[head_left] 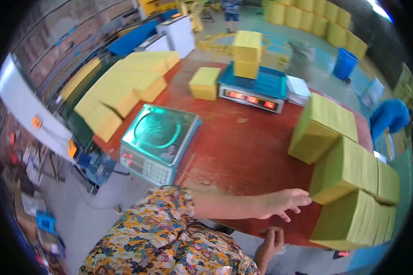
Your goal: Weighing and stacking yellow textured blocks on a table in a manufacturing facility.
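**At the table's lower right: hand meeting a stack of yellow paper**

Item in hand: the reach-and-grasp stage, by my reading. The nearest stack of yellow sheets [342, 172] sits at the right of the frame on the red table [243, 151], not yet lifted.

Left hand [282, 204]: forearm stretched across the lower centre toward the right, palm down, fingers spread and extended, fingertips touching or just short of the stack's lower left corner. Nothing clamped.

Right hand [270, 245]: low at the table's near edge, lower centre, fingers loosely curled; whether it grips anything, I cannot tell.

Next move, as judged: the hand needs to close round the block's side or slide under it, and the second hand likely has to come up in support, since the sheets look loose and could fan out.

Nearby: a lower stack [353, 222] beneath, a tilted stack [321, 128] above; green-topped scale [158, 140] centre left; blue scale [252, 89] carrying small yellow blocks, upper centre.
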Motion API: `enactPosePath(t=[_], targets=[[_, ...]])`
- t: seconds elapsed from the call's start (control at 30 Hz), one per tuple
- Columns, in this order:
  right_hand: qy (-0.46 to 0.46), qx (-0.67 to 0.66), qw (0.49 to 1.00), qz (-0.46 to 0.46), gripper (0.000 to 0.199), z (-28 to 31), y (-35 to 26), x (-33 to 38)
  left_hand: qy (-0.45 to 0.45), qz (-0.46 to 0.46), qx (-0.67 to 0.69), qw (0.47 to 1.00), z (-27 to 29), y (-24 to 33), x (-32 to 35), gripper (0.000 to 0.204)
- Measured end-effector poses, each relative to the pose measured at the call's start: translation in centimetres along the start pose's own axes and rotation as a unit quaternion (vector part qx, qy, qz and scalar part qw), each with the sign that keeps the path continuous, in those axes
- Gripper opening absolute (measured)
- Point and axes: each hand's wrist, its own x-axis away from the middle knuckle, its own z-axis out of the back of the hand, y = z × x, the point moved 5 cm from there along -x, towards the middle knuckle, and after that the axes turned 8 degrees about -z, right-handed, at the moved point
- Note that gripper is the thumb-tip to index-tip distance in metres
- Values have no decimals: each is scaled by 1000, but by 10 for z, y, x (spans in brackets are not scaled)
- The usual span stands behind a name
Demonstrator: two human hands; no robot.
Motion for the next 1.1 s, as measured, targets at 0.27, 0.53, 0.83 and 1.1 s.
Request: enactPosePath(t=[0.27,0.53,0.83,1.1], targets=[[-409,24,912,-2,10,-257,-4,34,261,-225,50,937,181,72,301,41],[-657,52,736,-156,15,-539,66,168,585,-263,-247,726,385,100,601,34],[-623,52,705,-335,16,-671,149,234,516,-107,-707,472,526,137,708,38],[-570,113,682,-444,30,-657,247,264,461,-108,-721,506,521,111,704,42]])
